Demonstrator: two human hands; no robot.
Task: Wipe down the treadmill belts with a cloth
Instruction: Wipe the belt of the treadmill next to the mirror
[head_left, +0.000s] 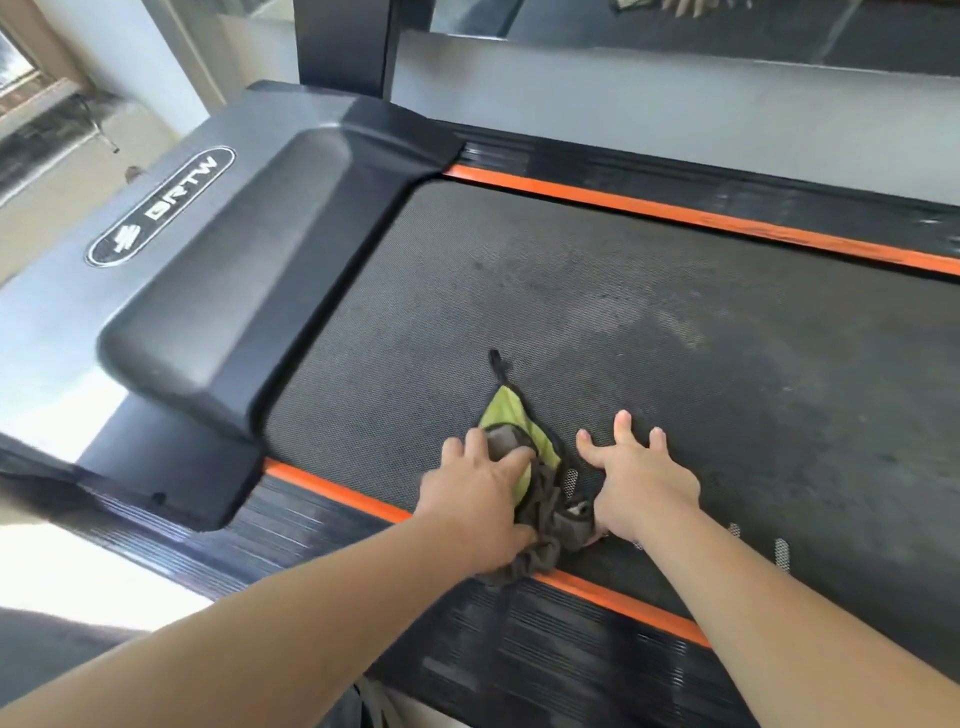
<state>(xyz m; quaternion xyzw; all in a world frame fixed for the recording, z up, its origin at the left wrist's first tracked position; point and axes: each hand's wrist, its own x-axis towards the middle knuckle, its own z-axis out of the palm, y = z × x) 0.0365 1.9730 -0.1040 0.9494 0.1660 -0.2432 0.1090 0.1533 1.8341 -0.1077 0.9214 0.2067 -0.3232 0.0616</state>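
A black textured treadmill belt (649, 312) fills the middle of the view, with dusty smears on its right part. A green and grey cloth (540, 488) lies bunched at the belt's near edge. My left hand (478, 493) lies on top of the cloth with the fingers spread over it, pressing it onto the belt. My right hand (639, 478) rests flat on the belt just right of the cloth, fingers splayed; its thumb side touches the cloth's grey part.
Orange strips (675, 210) border the belt on both sides, with black ribbed side rails (519, 639) outside them. The black motor cover (249, 270) rises at the left end. A dark upright post (343, 41) stands behind it.
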